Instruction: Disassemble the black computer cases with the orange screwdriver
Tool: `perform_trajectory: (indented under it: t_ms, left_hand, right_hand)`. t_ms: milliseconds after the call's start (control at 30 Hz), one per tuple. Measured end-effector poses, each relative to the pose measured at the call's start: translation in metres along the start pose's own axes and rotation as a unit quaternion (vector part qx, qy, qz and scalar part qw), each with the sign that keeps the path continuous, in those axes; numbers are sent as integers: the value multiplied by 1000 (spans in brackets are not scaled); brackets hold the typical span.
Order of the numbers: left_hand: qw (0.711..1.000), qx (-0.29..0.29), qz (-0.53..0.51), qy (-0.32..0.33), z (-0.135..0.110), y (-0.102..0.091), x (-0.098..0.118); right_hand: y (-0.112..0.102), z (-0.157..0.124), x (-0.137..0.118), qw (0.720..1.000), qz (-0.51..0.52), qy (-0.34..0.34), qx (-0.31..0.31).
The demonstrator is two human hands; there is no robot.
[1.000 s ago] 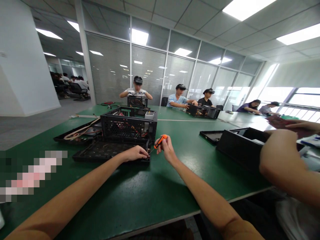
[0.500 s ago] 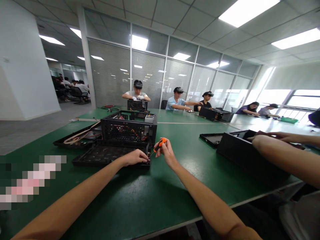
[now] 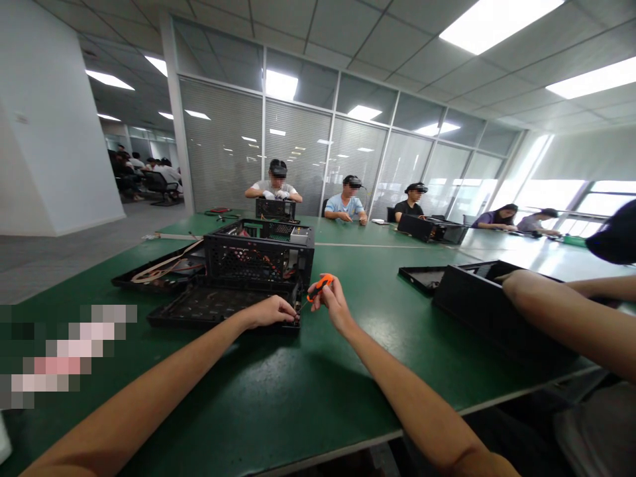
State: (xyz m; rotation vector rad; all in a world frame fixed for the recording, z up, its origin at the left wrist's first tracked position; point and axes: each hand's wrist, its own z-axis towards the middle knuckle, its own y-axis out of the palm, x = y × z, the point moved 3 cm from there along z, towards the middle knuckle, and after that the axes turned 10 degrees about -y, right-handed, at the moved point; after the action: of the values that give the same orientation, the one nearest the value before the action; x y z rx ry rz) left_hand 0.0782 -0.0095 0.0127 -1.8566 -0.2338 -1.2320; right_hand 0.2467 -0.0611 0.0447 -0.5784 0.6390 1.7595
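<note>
In my right hand (image 3: pixel 334 303) is an orange and black screwdriver (image 3: pixel 318 287), its thin shaft slanting down to the left. The tip meets the right end of a black computer case panel (image 3: pixel 199 306) that lies flat on the table. My left hand (image 3: pixel 272 313) rests at that same corner, fingers pinched close to the screwdriver tip; what they pinch is too small to make out. Right behind the panel stands an open black computer case (image 3: pixel 258 255) with a perforated side, wires and a silver box inside.
Another black panel (image 3: pixel 159 268) with cables on it lies to the left. At the right, a co-worker's arm (image 3: pixel 561 311) reaches into a black case (image 3: pixel 489 311). Several people sit across the green table (image 3: pixel 368 265), beside more cases.
My hands and the screwdriver hold nearly the same place; the view has shifted slightly. Across the table, the person in light blue has drawn an outstretched arm back in.
</note>
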Motion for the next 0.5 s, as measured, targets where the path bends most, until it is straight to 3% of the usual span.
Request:
perform_trajectory:
  t_ms: [233, 500]
  left_hand:
    - [1000, -4, 7, -2, -2, 0, 4]
    - [1000, -7, 0, 3, -2, 0, 4]
  right_hand:
    - [0, 2, 1, 1000, -30, -3, 8]
    - [1, 0, 3, 1000, 6, -7, 6]
